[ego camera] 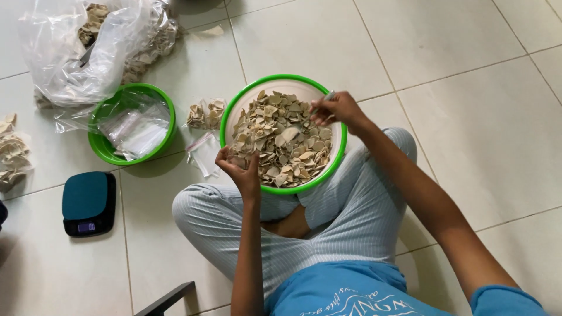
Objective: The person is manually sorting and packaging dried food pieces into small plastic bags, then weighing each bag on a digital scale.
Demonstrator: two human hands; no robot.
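Note:
A large green-rimmed bowl (333, 161) full of pale beige chips (287, 137) rests on the floor against my crossed legs. My left hand (240, 167) is cupped at the bowl's near left rim, closed around a handful of chips. My right hand (336, 108) hovers over the bowl's far right side, pinching a small clear plastic bag (325, 98) by its top.
A smaller green bowl (103, 153) holding clear plastic bags sits to the left. Between the bowls lie a filled packet of chips (206, 114) and a flat clear bag (203, 153). A dark kitchen scale (89, 203) sits near left. A big plastic sack (96, 44) lies far left.

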